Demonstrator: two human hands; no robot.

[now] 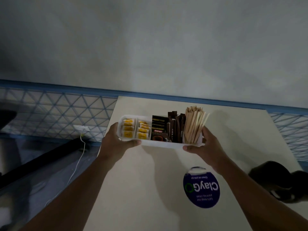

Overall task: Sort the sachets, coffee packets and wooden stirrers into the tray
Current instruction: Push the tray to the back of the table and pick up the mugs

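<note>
A white divided tray is held above the pale table, with its shadow showing on the tabletop below. My left hand grips its left end and my right hand grips its right end. Yellow-and-white sachets fill the two left compartments. Black coffee packets and dark brown stick sachets stand in the middle. A bundle of wooden stirrers stands upright in the right compartment.
A round blue "ClayGo" sticker lies on the table near me. A dark object sits at the table's right edge. A white cable hangs left of the table. A blue lattice wall panel runs behind.
</note>
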